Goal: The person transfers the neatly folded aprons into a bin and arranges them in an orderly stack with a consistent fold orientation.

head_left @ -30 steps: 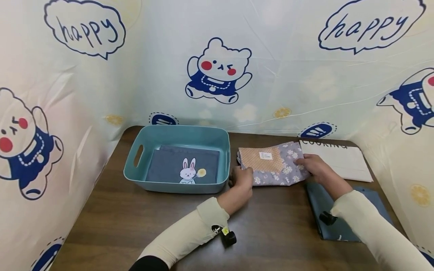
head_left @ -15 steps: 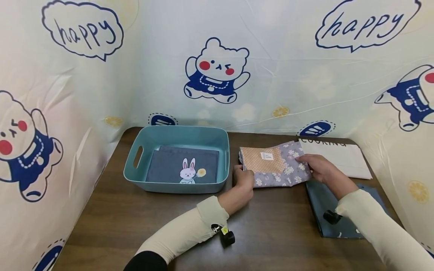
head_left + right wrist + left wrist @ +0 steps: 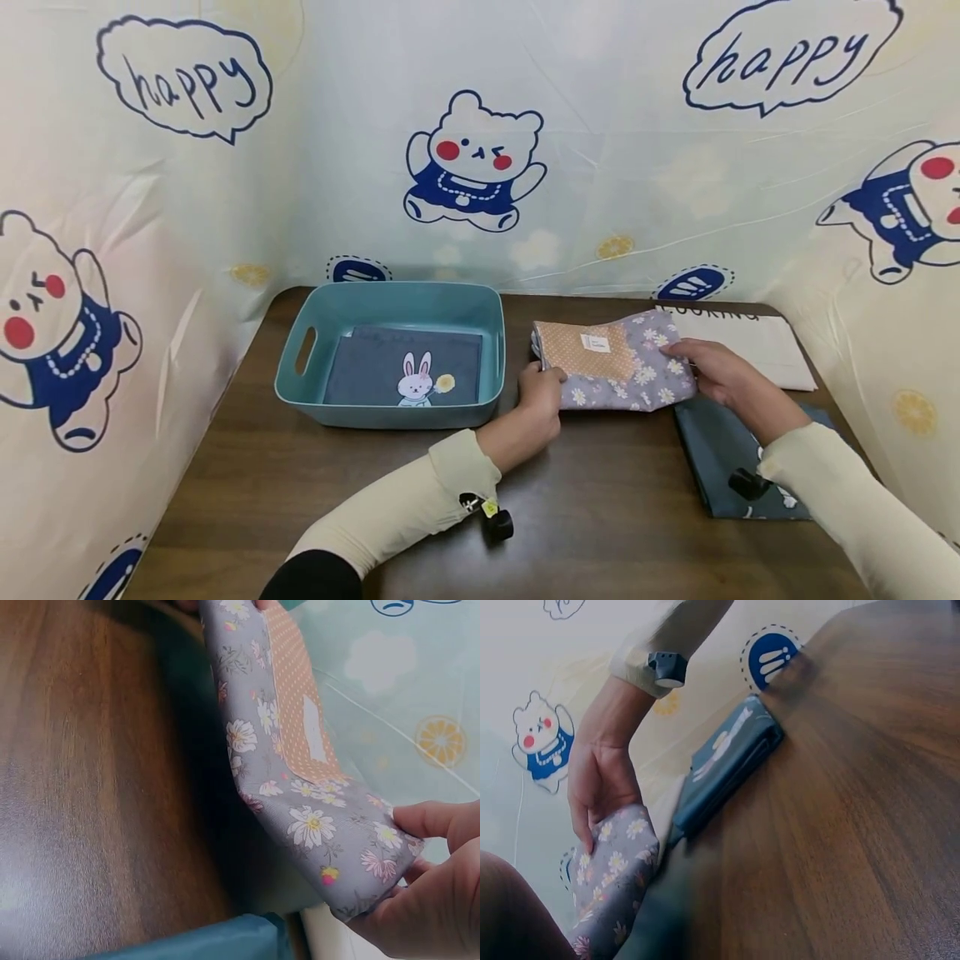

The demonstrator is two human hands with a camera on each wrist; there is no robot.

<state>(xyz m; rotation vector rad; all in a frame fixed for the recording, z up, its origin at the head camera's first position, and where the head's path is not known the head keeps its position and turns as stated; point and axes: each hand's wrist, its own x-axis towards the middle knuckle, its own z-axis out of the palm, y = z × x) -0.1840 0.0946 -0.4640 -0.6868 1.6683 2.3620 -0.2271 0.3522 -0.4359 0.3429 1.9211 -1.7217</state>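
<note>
A folded floral apron (image 3: 618,362), grey-purple with white daisies and an orange dotted pocket, is held between the two hands. At its near left corner, my left hand (image 3: 540,398) pinches the edge. The right hand (image 3: 716,375) grips the opposite end, thumb on top and fingers beneath, as the right wrist view shows. The apron appears raised a little off the table, with dark shadow below it. Left of it stands a blue-green bin (image 3: 390,417) with a folded dark blue cloth (image 3: 367,367) inside, printed with a rabbit.
A folded dark teal cloth (image 3: 720,467) lies under the right forearm. Behind it is a folded white cloth (image 3: 765,350) lettered "COOKING", partly covered. The brown wooden table (image 3: 420,533) meets a printed curtain (image 3: 337,183) at the back and sides.
The apron and both hands have shifted slightly right, away from the bin. The left fingers now show pinching the corner more plainly. The head view has turned a little.
</note>
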